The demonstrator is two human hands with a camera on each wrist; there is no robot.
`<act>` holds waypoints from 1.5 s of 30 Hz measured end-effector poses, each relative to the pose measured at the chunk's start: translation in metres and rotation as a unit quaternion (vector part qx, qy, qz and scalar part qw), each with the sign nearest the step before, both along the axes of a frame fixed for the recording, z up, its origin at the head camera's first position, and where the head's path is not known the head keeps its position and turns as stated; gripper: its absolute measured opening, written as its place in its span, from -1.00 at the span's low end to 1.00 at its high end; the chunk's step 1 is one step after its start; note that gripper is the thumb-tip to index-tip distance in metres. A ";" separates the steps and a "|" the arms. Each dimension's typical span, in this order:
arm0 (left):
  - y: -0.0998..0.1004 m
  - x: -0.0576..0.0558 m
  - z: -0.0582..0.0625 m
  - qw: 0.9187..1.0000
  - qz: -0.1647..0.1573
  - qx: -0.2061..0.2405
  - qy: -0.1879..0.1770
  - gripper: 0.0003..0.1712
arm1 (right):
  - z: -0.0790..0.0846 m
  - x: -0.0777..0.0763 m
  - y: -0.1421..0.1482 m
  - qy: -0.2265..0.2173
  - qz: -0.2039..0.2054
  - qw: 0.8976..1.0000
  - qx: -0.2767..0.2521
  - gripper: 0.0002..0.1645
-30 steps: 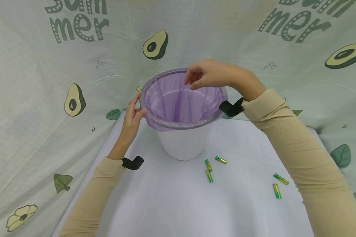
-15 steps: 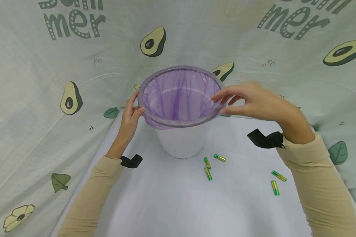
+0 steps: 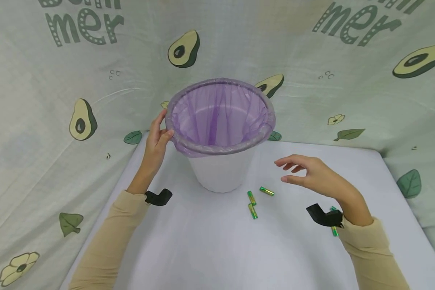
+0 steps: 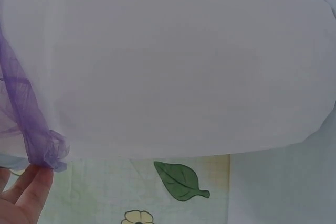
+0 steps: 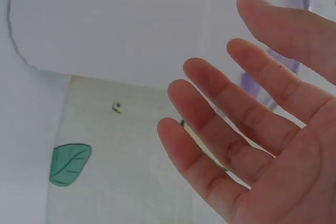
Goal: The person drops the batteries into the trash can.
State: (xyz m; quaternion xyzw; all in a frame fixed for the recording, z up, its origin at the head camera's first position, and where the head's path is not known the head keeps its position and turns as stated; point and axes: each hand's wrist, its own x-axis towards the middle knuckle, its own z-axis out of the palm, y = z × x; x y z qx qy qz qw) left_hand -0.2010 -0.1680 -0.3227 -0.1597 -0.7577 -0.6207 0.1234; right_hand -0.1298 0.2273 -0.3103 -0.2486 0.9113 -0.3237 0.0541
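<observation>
Since the earlier frames, the right hand has moved from over the mouth of the bin to a position above the table, clear of the rim; the left hand remains at the bin's left side.

Left grip: clamped on the rim, thumb on the upper edge, fingers against the outer side, touching the bag; the bag lines the bin and folds over the rim. Right grip: fingers and thumb well apart, palm open, as the right wrist view confirms.

The bin stands upright on the table; three batteries lie near its base, two of them end to end; two further batteries lie partly hidden behind the right wrist and its black mount.

Writing: "mer" reads twice on the cloth, the line above cropped; battery labels are too small to read.
</observation>
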 end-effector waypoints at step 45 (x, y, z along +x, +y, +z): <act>0.002 0.001 -0.001 1.000 0.007 0.005 0.004 -0.31 | -0.189 -0.017 0.000 -0.094 -0.168 0.978 -0.080 -0.52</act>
